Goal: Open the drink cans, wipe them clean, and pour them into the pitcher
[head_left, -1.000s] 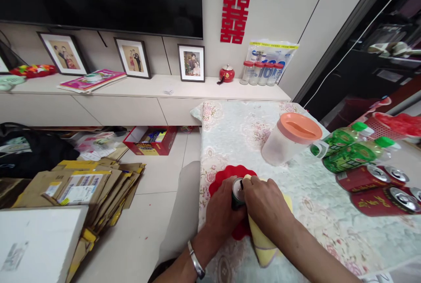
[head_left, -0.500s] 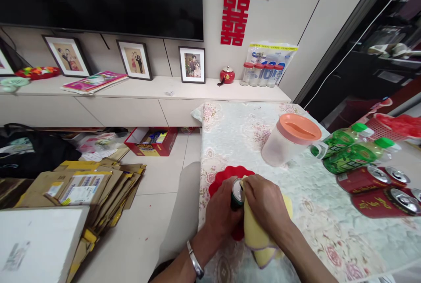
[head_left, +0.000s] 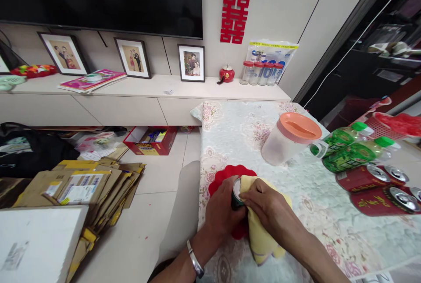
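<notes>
My left hand [head_left: 222, 208], a bracelet on its wrist, is wrapped round a dark can [head_left: 237, 193] with a silver top. The can is held over a red scalloped dish [head_left: 219, 180], much of which the hands hide. My right hand [head_left: 268, 204] pinches a yellow cloth [head_left: 263, 239] and presses it against the can's rim. The rest of the cloth hangs down below the right hand, onto the floral tablecloth [head_left: 243, 138].
A lidded pitcher [head_left: 284, 143] stands beyond my right hand. Green bottles [head_left: 357, 153] and several red cans [head_left: 381, 202] are at the table's right side. Left of the table, flattened cardboard [head_left: 95, 191], a white box [head_left: 39, 243] and a red carton [head_left: 151, 140] are on the floor.
My right hand has shifted slightly on the can's top, and the cloth has been bunched differently, now covering the right of the rim. The left hand keeps its hold on the can.
</notes>
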A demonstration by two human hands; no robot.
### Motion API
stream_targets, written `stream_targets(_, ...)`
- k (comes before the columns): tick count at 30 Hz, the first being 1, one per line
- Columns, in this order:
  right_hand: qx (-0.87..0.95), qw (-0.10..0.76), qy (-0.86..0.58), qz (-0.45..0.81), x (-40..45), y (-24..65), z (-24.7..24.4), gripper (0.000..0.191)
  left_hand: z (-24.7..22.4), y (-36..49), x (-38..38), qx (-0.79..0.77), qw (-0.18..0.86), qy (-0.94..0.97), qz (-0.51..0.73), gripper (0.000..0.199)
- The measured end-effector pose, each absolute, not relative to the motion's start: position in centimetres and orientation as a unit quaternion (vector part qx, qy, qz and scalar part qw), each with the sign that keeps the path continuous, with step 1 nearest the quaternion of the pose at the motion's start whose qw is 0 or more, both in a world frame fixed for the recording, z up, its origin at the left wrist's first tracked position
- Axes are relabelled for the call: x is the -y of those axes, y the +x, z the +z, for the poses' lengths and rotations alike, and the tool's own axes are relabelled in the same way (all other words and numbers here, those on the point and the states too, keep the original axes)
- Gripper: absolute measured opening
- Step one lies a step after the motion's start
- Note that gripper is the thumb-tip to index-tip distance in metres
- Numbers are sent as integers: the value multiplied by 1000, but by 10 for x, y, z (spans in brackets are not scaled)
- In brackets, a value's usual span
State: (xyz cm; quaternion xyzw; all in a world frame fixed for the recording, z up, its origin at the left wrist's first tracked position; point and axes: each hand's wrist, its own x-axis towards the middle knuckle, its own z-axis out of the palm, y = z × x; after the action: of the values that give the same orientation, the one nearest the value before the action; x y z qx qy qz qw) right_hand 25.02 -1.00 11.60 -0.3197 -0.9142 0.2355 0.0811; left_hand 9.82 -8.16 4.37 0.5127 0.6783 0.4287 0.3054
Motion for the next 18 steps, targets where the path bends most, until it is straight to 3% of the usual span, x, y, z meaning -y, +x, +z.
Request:
stream_targets(4,917,52,-368,146,-5,268,127,30,42,100,80,-684,297,509,430,65)
stream_targets(7,891,107,-435,76,-12,270,130,25,40,101,81,-688,286,505,436,64)
stream_targets(12,882,230,-369,183,-2,250,112,21,41,100,81,-679,293,509,440,61)
stream_targets(18,892,135,-379,207,17,247,106,28,49,98,81,-672,322,507,434,58)
